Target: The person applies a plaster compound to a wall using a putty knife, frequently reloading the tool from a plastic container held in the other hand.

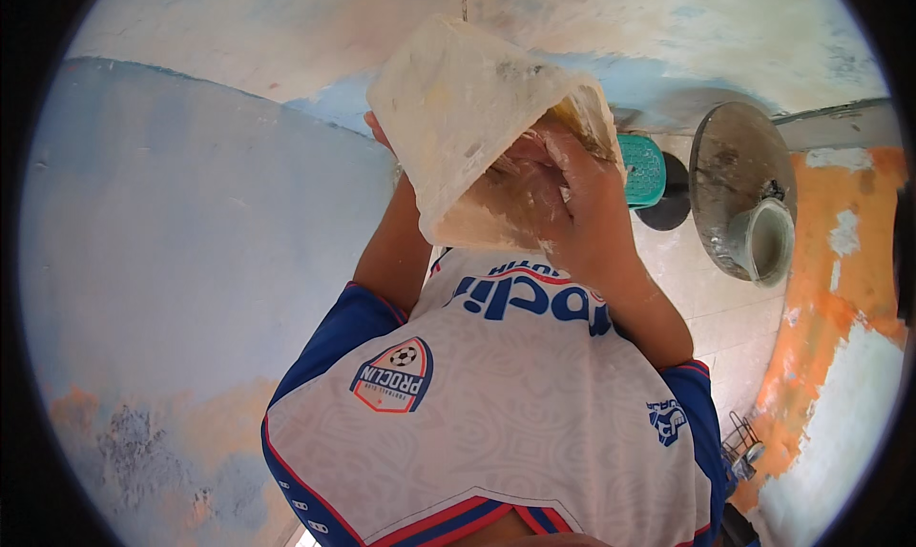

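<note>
A whitish, translucent plastic container (444, 118), smeared with pale plaster, is tilted in front of my chest with its opening toward my right. My left hand (378, 130) grips it from the far left side; only a few fingertips show past its edge. My right hand (572, 180) reaches into the opening, its fingers curled among plaster residue. White smears mark the fingers. Whatever they may hold is hidden by the hand and the container wall.
A patchy blue-and-cream wall (181, 223) stands close at left. To the right are a green plastic stool (642, 171), a round grey tabletop (720, 165), a dirty bucket (766, 242) and an orange wall with white patches (821, 289). A wire rack (742, 442) stands lower right.
</note>
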The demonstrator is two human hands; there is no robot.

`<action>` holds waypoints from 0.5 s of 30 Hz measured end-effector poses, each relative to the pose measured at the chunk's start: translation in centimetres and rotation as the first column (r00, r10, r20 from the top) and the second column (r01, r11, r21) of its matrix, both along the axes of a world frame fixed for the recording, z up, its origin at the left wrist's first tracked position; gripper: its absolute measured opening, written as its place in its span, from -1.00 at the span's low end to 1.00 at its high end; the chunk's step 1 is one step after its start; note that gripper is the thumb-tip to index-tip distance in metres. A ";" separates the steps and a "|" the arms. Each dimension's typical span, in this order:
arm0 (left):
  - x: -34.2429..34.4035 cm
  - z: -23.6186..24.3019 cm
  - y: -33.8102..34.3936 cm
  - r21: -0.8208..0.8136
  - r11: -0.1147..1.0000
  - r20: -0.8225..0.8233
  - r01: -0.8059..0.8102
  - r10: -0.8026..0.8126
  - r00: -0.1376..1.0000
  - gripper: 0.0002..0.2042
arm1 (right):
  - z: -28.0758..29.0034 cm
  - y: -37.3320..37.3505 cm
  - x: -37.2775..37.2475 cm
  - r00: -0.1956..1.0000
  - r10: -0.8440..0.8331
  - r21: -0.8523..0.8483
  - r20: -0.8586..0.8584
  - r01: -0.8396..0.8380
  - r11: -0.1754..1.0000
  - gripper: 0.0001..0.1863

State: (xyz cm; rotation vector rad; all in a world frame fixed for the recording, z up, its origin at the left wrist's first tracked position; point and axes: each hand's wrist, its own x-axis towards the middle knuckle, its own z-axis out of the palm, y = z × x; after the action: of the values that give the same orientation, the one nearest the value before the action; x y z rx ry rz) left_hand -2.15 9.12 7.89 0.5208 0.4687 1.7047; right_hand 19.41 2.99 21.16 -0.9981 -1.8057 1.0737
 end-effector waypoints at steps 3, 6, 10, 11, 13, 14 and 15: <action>-0.3 0.2 0.1 0.025 0.999 -0.035 -0.021 0.022 0.999 -0.15 | -0.2 0.1 0.3 0.997 0.021 -0.007 -0.077 -0.021 1.000 -0.69; -0.4 0.2 0.2 0.041 0.998 -0.070 -0.038 0.041 0.997 -0.14 | 0.0 -0.1 0.8 0.995 0.047 -0.049 -0.091 -0.051 0.997 -0.70; -0.5 0.3 0.2 0.053 0.998 -0.098 -0.047 0.052 0.994 -0.14 | 0.8 -0.6 2.3 0.993 0.056 -0.086 -0.108 -0.065 0.994 -0.69; -0.4 0.3 0.2 0.052 0.997 -0.111 -0.048 0.053 0.992 -0.14 | 1.2 -0.7 2.8 0.993 0.058 -0.117 -0.100 -0.070 0.991 -0.69; -0.3 0.3 0.2 0.057 0.997 -0.127 -0.053 0.060 0.990 -0.13 | 1.5 -0.6 3.4 0.989 0.056 -0.146 -0.134 -0.075 0.986 -0.68; -0.2 0.2 0.2 0.054 0.997 -0.136 -0.055 0.061 0.989 -0.13 | 1.5 -0.7 3.7 0.987 0.053 -0.159 -0.150 -0.077 0.984 -0.67; 0.0 0.0 0.1 0.051 0.997 -0.149 -0.057 0.064 0.987 -0.13 | 1.1 -0.7 4.0 0.980 0.046 -0.180 -0.194 -0.082 0.980 -0.66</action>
State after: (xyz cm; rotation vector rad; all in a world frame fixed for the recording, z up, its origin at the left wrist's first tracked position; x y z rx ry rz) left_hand -2.11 9.25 7.91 0.6778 0.5593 1.7452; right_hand 23.43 2.32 22.30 -0.9170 -1.6151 1.3517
